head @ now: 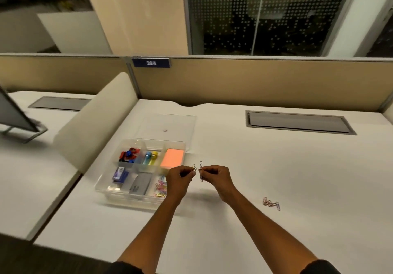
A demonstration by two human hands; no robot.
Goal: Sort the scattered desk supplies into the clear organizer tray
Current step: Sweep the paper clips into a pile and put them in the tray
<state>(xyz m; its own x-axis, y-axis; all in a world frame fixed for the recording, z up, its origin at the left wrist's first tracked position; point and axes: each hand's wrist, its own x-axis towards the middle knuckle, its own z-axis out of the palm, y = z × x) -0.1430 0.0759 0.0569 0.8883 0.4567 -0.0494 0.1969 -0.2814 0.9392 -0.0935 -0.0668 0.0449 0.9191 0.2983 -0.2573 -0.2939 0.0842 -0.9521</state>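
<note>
Two bare forearms, uncovered from wrist to well above mid-arm. Dark, near-black sleeve cuffs at the bottom edge: left sleeve (125, 267), right sleeve (319, 267), both cut off by the frame. Plain fabric, no print or logo discernible. Left hand (179, 178) and right hand (214, 176) bare, ungloved. Nails too small and blurred to describe.

The organizer tray (110, 190) sits on the desk (234, 231). Its lid (170, 124) lies directly behind the tray. Inside the tray: binder clips (128, 155) rear left, sticky notes (172, 157) rear right, paper clips (160, 188) front right. Loose paper clips (271, 203) lie on the desk well right of the tray
</note>
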